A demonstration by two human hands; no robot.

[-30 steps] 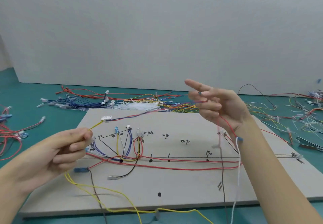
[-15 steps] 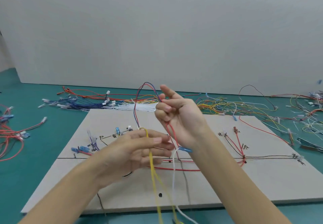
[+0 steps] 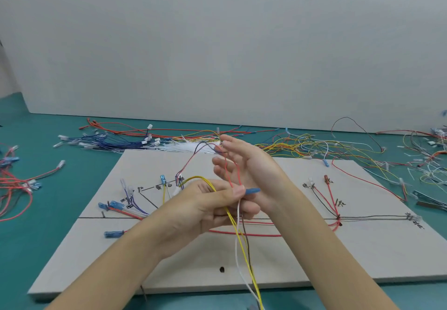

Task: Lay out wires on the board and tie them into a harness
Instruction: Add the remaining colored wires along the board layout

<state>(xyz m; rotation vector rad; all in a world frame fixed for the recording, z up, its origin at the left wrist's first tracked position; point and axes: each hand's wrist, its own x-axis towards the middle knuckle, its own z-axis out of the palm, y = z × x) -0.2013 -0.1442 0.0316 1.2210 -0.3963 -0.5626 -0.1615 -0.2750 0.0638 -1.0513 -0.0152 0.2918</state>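
A grey board with drawn lines and labels lies on the teal table. Red, blue and black wires are routed along its marks, with blue terminals at the left end. My left hand is above the board's middle, fingers closed on a bundle of yellow, white and dark wires that hangs toward me. My right hand is just behind it, fingers spread, with a red wire looped over them. A blue-sleeved terminal sticks out between the two hands.
Loose wires lie piled behind the board: blue ones at the back left, yellow and red ones at the back right, red ones at the far left. A metal tool rests at the right edge.
My left hand came in from the left to the board's middle with the yellow wire. My right hand came left to meet it, and its fingers have since opened out with the red wire looped over them.
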